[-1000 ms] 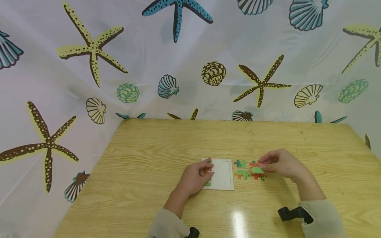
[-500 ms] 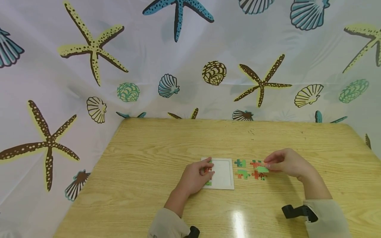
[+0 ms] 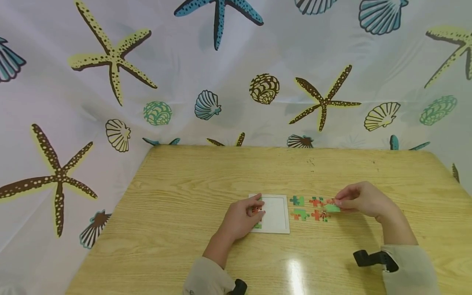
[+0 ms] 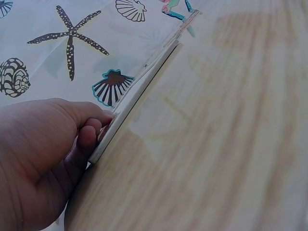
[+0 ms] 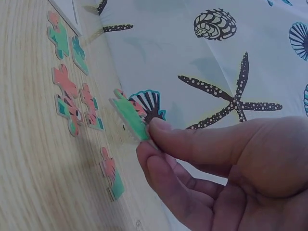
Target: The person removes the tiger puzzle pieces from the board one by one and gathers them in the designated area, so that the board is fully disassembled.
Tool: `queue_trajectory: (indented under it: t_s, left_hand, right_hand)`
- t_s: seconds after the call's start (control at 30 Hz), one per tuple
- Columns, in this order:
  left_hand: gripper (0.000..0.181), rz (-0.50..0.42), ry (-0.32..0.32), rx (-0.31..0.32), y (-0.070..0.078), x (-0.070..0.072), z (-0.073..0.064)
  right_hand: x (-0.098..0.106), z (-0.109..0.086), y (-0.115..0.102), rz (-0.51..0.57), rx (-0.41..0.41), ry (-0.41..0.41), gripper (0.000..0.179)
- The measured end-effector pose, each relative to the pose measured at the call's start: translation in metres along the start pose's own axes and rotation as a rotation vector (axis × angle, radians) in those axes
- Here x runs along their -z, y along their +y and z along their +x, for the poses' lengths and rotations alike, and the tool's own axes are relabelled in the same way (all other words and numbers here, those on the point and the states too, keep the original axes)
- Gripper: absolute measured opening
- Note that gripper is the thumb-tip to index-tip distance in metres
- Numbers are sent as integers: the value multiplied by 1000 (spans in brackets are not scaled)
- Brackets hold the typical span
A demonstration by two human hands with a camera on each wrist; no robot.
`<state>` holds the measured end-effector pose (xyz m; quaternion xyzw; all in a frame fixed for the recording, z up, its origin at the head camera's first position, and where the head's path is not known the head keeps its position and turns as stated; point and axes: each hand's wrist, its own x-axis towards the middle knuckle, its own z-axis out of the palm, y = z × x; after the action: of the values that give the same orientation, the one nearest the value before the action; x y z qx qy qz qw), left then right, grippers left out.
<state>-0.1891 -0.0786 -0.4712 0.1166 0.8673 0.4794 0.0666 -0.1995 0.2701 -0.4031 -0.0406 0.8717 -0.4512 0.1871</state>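
Of the two hands, the left hand (image 3: 236, 221) is rested, fingers bent, on the left side of a flat white square tray (image 3: 275, 215) with a thin lined border, and the tray is held there against the pale yellow wood-grain tabletop (image 3: 177, 180). A narrow red-and-green strip of jigsaw (image 3: 257, 210) inside the tray's left side is partly covered by these fingers. Just to the right of the tray, two loose jigsaw pieces are laid flat: a teal-and-green piece (image 3: 296, 200) farther back and an orange-and-green piece (image 3: 300, 214) nearer the front. Next to them are placed a mostly red piece with green bits (image 3: 316, 201) at the back and a red, dark-striped piece (image 3: 319, 216) in front. Farther right, a red-and-green piece (image 5: 113, 175) is left flat on the tabletop, as is shown by the right wrist view. Near it, a bright green piece with red tabs (image 5: 131, 118) is pinched between thumb and fingertips by the right hand (image 3: 363, 200), tilted and raised clear of the tabletop. A black device (image 3: 375, 259) is worn at the beige right sleeve (image 3: 409, 268).
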Motion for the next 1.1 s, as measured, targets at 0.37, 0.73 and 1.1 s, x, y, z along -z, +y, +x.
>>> queue_trajectory:
  t_s: [0.37,0.73,1.1]
  left_hand:
    - [29,18,1,-2,2,1,0]
    - [29,4,5,-13,3,2,0]
    - [29,9,3,-1,3,0,0]
  right_hand:
    - [7,-2,3,-24,-30,-31,23]
    - [15,-2,10,-38,-52,-22,23]
    - [13,-2,14,-93,-84,-20,19]
